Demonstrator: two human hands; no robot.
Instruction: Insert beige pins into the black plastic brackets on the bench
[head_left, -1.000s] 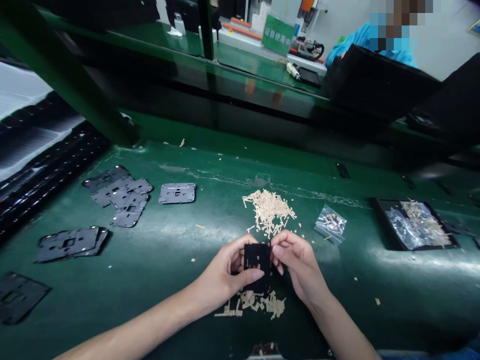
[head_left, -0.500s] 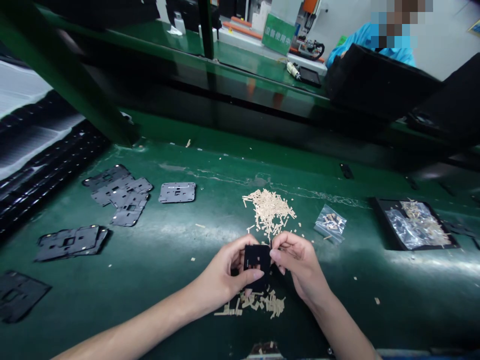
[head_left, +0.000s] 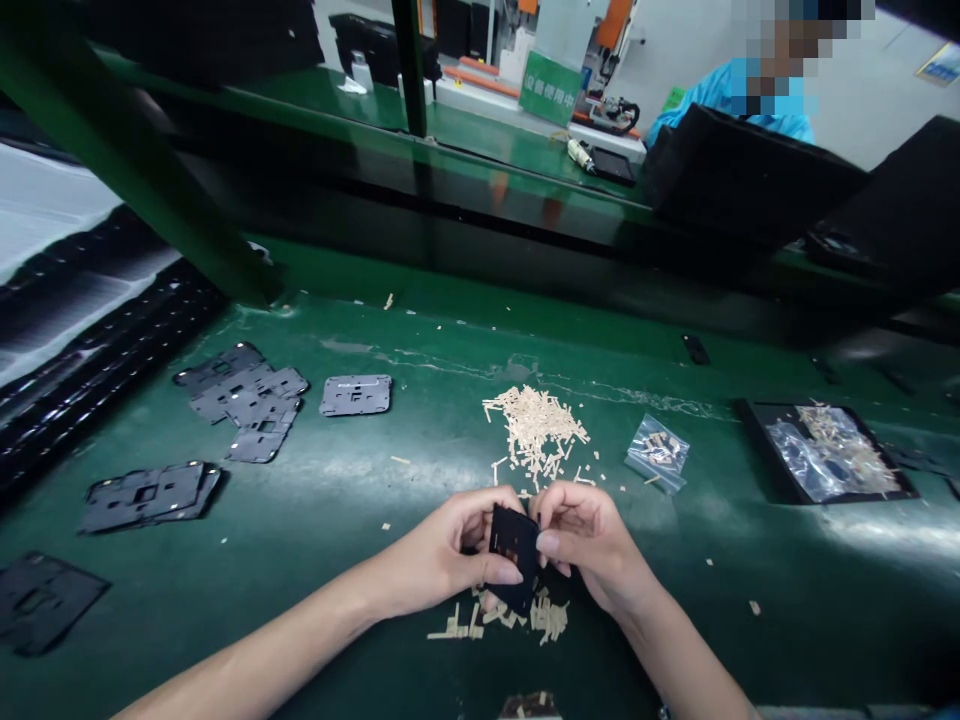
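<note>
My left hand (head_left: 469, 550) grips a black plastic plate with small cutouts (head_left: 514, 565), thumb across its face and fingers behind. At the plate's right edge, my right hand (head_left: 577, 540) is closed in a pinch. Its thumb and index finger meet at the upper right side; whether a small piece sits between them I cannot make out. Beyond the hands lies a heap of small beige strips (head_left: 536, 425). More beige strips (head_left: 551, 620) lie just below the plate, partly hidden by it and my left hand.
Similar dark plates lie in overlapping piles (head_left: 259, 400) at left, with a single plate (head_left: 357, 395) nearby. A clear zip bag (head_left: 658, 452) and a black tray of bags and strips (head_left: 832, 455) are on the right. A green post (head_left: 150, 150) rises at left; a person in blue (head_left: 697, 95) is across.
The plate has tilted in my left hand, its face turned more to the side. My right hand stays at its right edge. The whole view has shifted slightly.
</note>
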